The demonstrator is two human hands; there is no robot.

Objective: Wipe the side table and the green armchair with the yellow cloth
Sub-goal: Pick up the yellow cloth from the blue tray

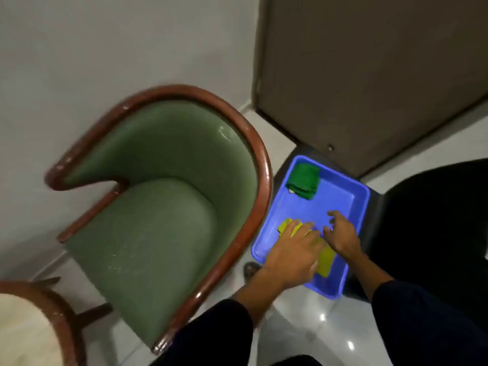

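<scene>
Your left hand (293, 253) lies flat, fingers spread, on the yellow cloth (325, 261) in the blue tray (356, 212), lower right; your right hand (342, 232) hovers, fingers curled and empty; pinch one folded edge; lift clear before the green armchair (158, 207).

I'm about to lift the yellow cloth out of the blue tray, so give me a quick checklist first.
1. Folded yellow cloth lies in the blue plastic tray: ok.
2. Left hand rests on it: ok.
3. Left hand has gripped it: cannot tell.
4. Right hand is free, fingers spread: ok.
5. Folded green cloth sits apart at the far end: ok.
6. Green upholstered armchair seat is clear: ok.
</scene>
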